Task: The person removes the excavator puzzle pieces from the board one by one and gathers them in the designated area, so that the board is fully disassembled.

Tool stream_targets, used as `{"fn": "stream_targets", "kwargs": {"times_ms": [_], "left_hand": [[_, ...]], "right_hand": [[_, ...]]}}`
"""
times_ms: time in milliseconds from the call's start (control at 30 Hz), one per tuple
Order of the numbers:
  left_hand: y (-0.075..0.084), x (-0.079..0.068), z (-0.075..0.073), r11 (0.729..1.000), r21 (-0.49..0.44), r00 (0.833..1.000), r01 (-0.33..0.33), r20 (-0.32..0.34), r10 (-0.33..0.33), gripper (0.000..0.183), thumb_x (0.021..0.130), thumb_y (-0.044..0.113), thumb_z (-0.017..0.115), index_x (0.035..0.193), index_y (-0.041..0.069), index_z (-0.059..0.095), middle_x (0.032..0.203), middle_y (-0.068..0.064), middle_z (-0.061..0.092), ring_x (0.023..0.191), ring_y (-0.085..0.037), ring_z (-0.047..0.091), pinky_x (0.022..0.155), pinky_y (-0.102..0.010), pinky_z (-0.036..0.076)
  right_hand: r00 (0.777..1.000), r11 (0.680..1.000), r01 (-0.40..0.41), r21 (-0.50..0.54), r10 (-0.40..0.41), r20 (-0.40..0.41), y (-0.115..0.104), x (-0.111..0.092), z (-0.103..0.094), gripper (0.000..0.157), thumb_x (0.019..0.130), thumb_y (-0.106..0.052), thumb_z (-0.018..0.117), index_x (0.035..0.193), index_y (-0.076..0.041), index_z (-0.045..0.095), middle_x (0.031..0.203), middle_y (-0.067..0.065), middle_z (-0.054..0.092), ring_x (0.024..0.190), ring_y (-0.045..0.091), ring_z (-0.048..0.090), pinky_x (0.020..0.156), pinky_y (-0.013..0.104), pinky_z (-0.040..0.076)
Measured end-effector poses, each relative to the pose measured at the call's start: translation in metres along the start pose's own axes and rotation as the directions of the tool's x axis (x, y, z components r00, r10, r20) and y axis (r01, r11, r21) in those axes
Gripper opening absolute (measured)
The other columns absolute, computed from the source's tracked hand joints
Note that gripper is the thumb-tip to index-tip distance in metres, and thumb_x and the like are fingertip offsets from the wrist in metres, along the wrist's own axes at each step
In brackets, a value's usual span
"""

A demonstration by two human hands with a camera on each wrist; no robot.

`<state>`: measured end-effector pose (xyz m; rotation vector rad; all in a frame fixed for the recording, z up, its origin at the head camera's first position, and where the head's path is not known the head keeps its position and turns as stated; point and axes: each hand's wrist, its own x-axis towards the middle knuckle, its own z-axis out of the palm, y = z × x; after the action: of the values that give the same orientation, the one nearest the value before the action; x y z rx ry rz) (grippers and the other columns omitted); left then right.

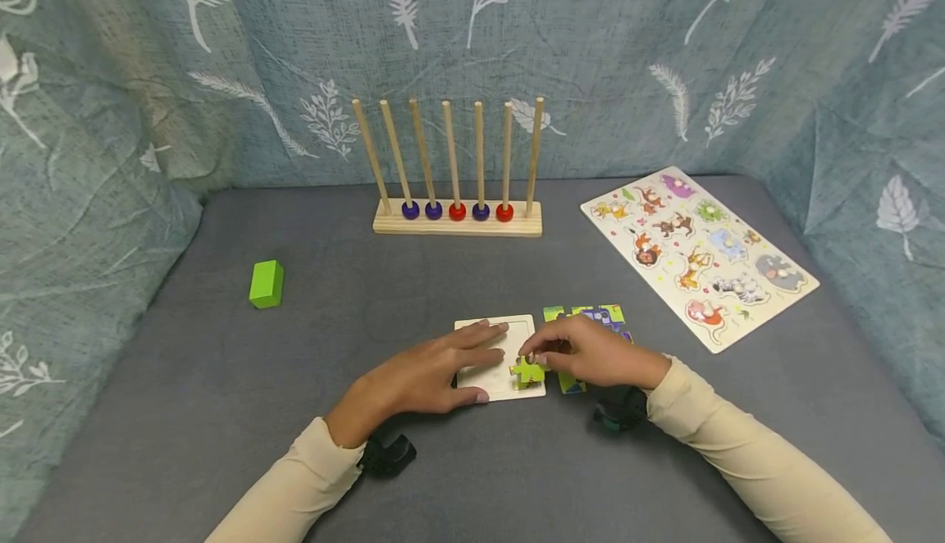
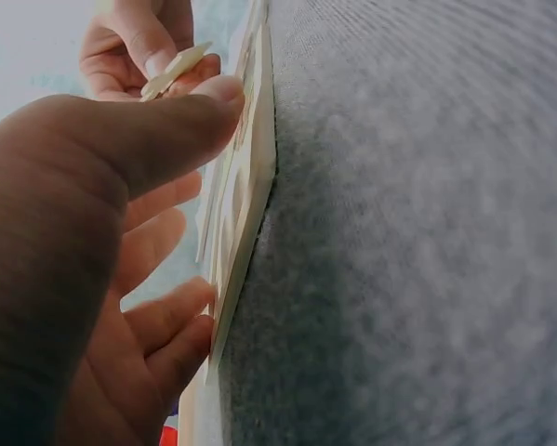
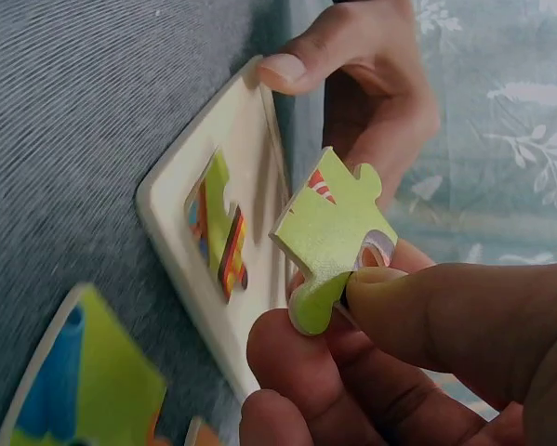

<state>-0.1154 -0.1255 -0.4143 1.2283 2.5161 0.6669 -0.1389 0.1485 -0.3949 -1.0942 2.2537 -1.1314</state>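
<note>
A light green jigsaw piece (image 3: 329, 237) with a red-and-white striped patch is pinched between the thumb and fingers of the right hand (image 1: 591, 352). It is held tilted above a pale wooden puzzle tray (image 1: 480, 379). Inside the tray, near its front right corner, lies another jigsaw piece (image 3: 220, 223) in green, red and yellow. The left hand (image 1: 428, 371) rests at the tray's left side, fingers spread over it and thumb by the front edge. Loose puzzle pieces (image 1: 614, 313) lie right of the tray, partly hidden under the right hand.
Behind the tray stands a wooden peg rack (image 1: 458, 230) with blue and red beads on its rods. An animal peg puzzle board (image 1: 664, 272) lies at the right. A green block (image 1: 266, 285) is at the left. A patterned curtain (image 1: 295, 51) surrounds the grey table (image 1: 332, 280).
</note>
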Motion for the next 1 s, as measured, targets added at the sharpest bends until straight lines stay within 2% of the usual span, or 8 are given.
{"fn": "stream_targets", "kwargs": {"times_ms": [133,333,600,767,1000], "left_hand": [[0.0,0.001,0.0,1.0,-0.014,1.0,-0.006,0.016,0.007,0.054,0.094,0.032,0.066,0.141,0.009,0.053,0.157,0.002,0.028,0.146,-0.018,0.017,0.113,-0.044,0.027],[0.0,0.002,0.0,0.999,-0.027,0.997,-0.026,0.068,0.028,0.058,0.097,0.028,0.063,0.145,0.004,0.044,0.158,-0.001,0.027,0.146,-0.018,0.015,0.115,-0.04,0.022],[-0.003,0.002,0.0,0.999,-0.014,0.994,-0.053,0.092,0.054,0.058,0.098,0.028,0.061,0.147,0.004,0.041,0.158,-0.003,0.026,0.146,-0.021,0.016,0.116,-0.041,0.02],[-0.003,0.003,0.0,0.999,-0.021,0.993,-0.046,0.109,0.048,0.059,0.099,0.028,0.059,0.149,0.005,0.038,0.159,-0.003,0.023,0.147,-0.02,0.012,0.116,-0.041,0.018],[-0.002,0.002,0.0,0.999,-0.021,0.987,-0.038,0.152,0.04,0.061,0.101,0.029,0.055,0.151,0.005,0.032,0.161,-0.004,0.017,0.147,-0.019,0.006,0.118,-0.039,0.012]], "right_hand": [[1.0,1.0,0.007,-0.01,-0.007,-0.024,0.006,-0.007,-0.004,0.019,0.095,-0.001,0.06,0.109,-0.005,0.072,0.101,-0.002,0.069,0.085,0.008,0.059,0.074,0.028,0.052],[0.999,1.0,0.003,0.012,-0.003,-0.042,0.013,-0.016,-0.01,0.018,0.093,0.003,0.061,0.107,-0.003,0.071,0.097,-0.001,0.068,0.079,0.008,0.058,0.069,0.027,0.052],[0.999,1.0,-0.018,0.003,0.018,-0.038,0.013,-0.022,-0.018,0.018,0.092,0.004,0.062,0.102,-0.006,0.072,0.096,-0.001,0.069,0.085,0.009,0.062,0.074,0.028,0.054],[0.999,1.0,-0.018,-0.009,0.017,-0.028,0.015,-0.025,-0.024,0.018,0.092,0.003,0.062,0.103,-0.006,0.073,0.1,0.0,0.07,0.091,0.012,0.064,0.078,0.029,0.054],[0.995,0.995,-0.101,-0.014,0.101,-0.006,0.017,-0.032,-0.029,0.018,0.094,0.001,0.061,0.106,-0.005,0.072,0.102,0.001,0.07,0.09,0.011,0.062,0.076,0.028,0.052]]}}
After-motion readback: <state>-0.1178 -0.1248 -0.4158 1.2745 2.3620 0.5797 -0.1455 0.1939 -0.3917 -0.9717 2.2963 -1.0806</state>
